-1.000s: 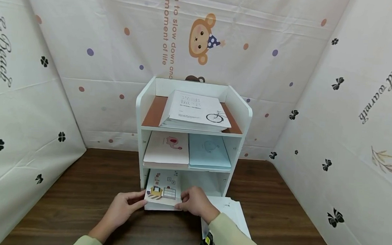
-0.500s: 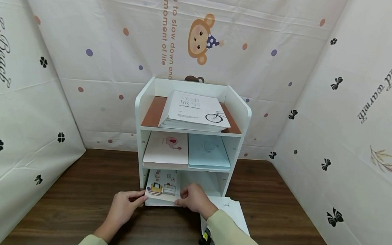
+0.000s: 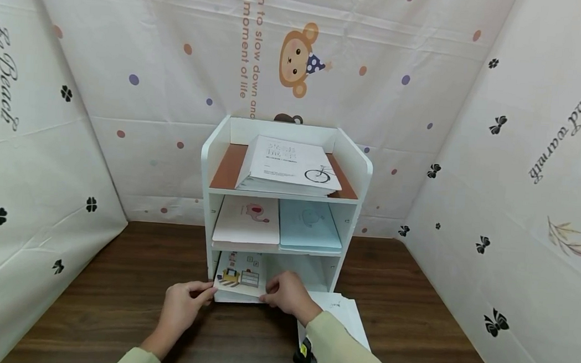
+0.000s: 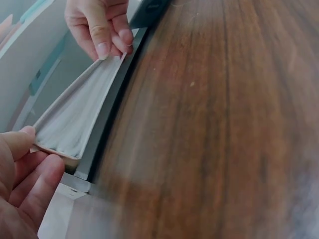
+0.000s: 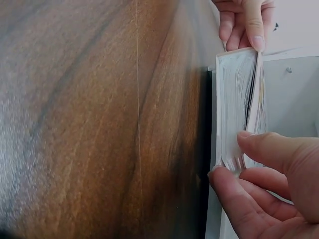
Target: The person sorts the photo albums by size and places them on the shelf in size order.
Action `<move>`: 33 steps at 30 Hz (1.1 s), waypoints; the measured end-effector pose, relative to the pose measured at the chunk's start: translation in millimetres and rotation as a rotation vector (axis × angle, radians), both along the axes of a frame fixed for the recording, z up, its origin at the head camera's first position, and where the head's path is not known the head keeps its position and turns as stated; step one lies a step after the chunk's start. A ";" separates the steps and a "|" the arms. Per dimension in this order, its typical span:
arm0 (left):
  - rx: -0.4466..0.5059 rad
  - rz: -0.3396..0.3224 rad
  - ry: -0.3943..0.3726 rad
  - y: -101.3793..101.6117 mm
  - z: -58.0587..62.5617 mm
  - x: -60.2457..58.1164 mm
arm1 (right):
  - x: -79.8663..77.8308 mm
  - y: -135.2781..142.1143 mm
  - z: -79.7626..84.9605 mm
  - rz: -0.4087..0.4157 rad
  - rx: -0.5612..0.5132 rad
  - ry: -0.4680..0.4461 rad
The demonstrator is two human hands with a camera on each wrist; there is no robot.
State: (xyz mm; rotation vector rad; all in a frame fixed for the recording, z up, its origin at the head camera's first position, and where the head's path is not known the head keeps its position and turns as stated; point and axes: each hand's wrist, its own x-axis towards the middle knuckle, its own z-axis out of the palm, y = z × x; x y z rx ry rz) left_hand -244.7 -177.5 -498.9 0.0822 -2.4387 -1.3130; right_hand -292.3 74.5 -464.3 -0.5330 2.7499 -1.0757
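A stack of notebooks (image 3: 239,281) lies on the left side of the bottom compartment of a white desk shelf (image 3: 361,208); its top cover bears a drawing with a yellow vehicle. My left hand (image 3: 181,310) pinches the stack's near left corner between thumb and fingers. At the opposite near corner, my right hand (image 3: 289,297) grips with thumb and fingertips. In the right wrist view, the page edges (image 5: 232,104) face outward and a narrow gap shows near the top notebook. Both hands (image 4: 25,174) also show at the two ends of the stack in the left wrist view.
White papers or booklets (image 3: 344,318) lie on the wooden table (image 3: 88,302), partly under my right forearm, beside a small black object (image 3: 303,353). Above, the middle shelf holds pink notebooks (image 3: 246,226) and blue notebooks (image 3: 310,230). A white stack (image 3: 291,167) tops the unit.
The stack of notebooks has slid slightly deeper into the bottom compartment, and its front edge sits farther back. Both hands have moved forward a little with it, still gripping its corners.
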 end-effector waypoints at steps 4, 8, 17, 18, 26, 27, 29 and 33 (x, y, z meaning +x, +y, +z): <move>-0.012 -0.014 -0.011 0.0 4.3 1.6 | -1.2 0.9 1.7 0.002 0.015 0.005; -0.006 -0.025 -0.007 -0.3 5.2 -0.1 | -4.0 -0.1 2.9 -0.008 0.035 0.008; 0.008 0.014 0.044 1.5 -0.9 -8.3 | -14.3 -2.2 1.3 -0.019 0.030 -0.014; 0.013 0.020 0.050 1.8 -1.5 -9.0 | -15.1 -2.4 1.4 -0.022 0.028 -0.016; 0.022 0.077 0.094 5.3 -4.2 -12.6 | -20.7 -3.0 -1.8 -0.045 -0.003 -0.021; 0.024 0.086 0.098 6.0 -4.3 -13.1 | -21.2 -2.9 -2.0 -0.047 -0.005 -0.021; 0.023 0.107 0.107 7.5 -5.0 -13.5 | -22.1 -2.5 -2.3 -0.049 -0.009 -0.019; 0.026 0.135 0.135 10.7 -5.8 -14.1 | -23.7 -2.9 -2.7 -0.055 -0.004 -0.020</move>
